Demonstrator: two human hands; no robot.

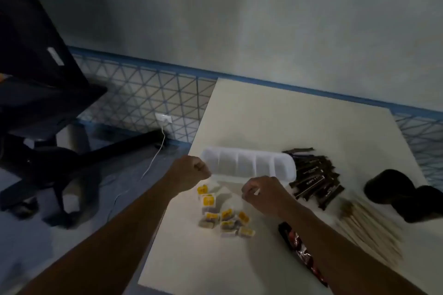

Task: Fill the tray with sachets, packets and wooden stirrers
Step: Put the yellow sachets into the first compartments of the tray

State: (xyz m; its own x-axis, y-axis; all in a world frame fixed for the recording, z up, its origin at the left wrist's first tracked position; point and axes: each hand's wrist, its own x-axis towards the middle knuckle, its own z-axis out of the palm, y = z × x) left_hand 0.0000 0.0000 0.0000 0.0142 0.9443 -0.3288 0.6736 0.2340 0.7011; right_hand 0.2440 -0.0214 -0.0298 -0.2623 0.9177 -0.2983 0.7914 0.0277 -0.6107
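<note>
A white tray with several empty compartments lies across the middle of the cream table, its open side tipped toward me. My left hand is closed in a fist at the tray's left end and seems to grip its corner. Just in front of the tray's near rim, my right hand pinches a small white item I cannot identify. Tea sachets with yellow labels lie scattered between my forearms. Dark stick packets are piled right of the tray. Wooden stirrers, blurred, lie further right.
A long red and black packet lies beside my right forearm. Two black rounded objects sit near the table's right edge. Off the table to the left stand a dark office chair and a white cable on the floor.
</note>
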